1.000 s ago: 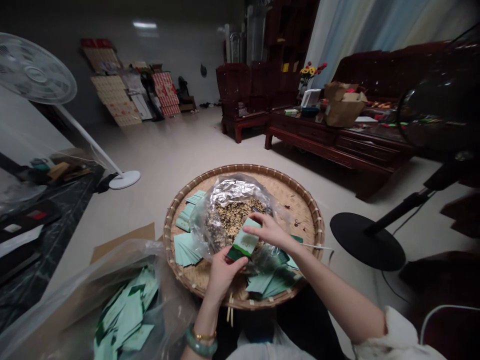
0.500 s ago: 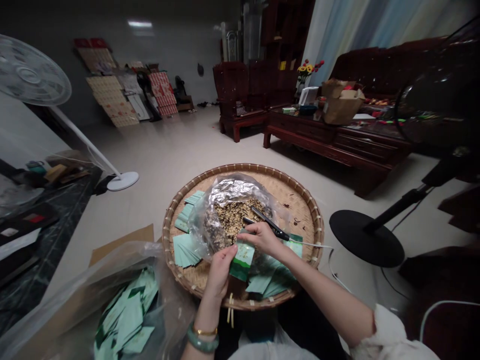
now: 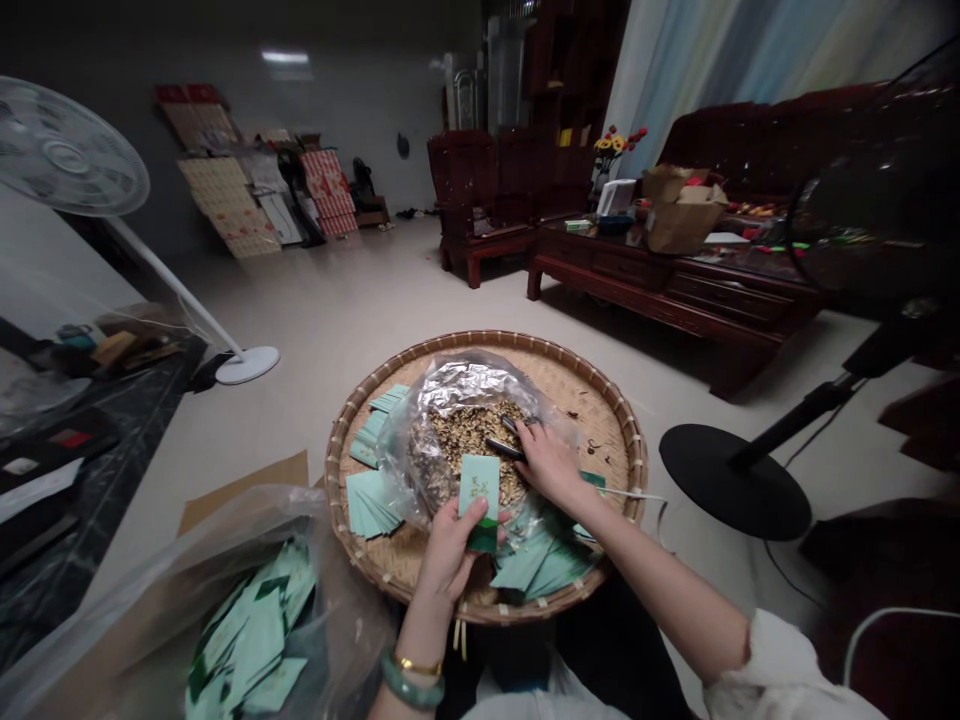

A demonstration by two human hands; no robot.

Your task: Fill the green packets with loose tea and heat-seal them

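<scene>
My left hand (image 3: 448,550) is closed on a small pale-green sachet (image 3: 480,482) with gold characters and a darker green end, held upright at the front of the bag. My right hand (image 3: 551,462) is closed over a black hair straightener (image 3: 506,448), whose handle it mostly hides. The two arms of the straightener stand apart and point over a clear plastic bag (image 3: 469,372). Inside that bag lies a loose mix of tan and dark dried bits (image 3: 454,430). Everything rests on a round woven bamboo tray (image 3: 480,336).
Fanned green sachets (image 3: 371,505) lie along the tray's left, with more (image 3: 544,560) at the front right. A large plastic bag of sachets (image 3: 255,640) stands at lower left. A white cable (image 3: 634,494) crosses the tray's right rim. A black fan base (image 3: 735,480) stands right.
My right hand has left the sachet and moved onto the hair straightener. My left hand now holds the sachet alone, turned more upright.
</scene>
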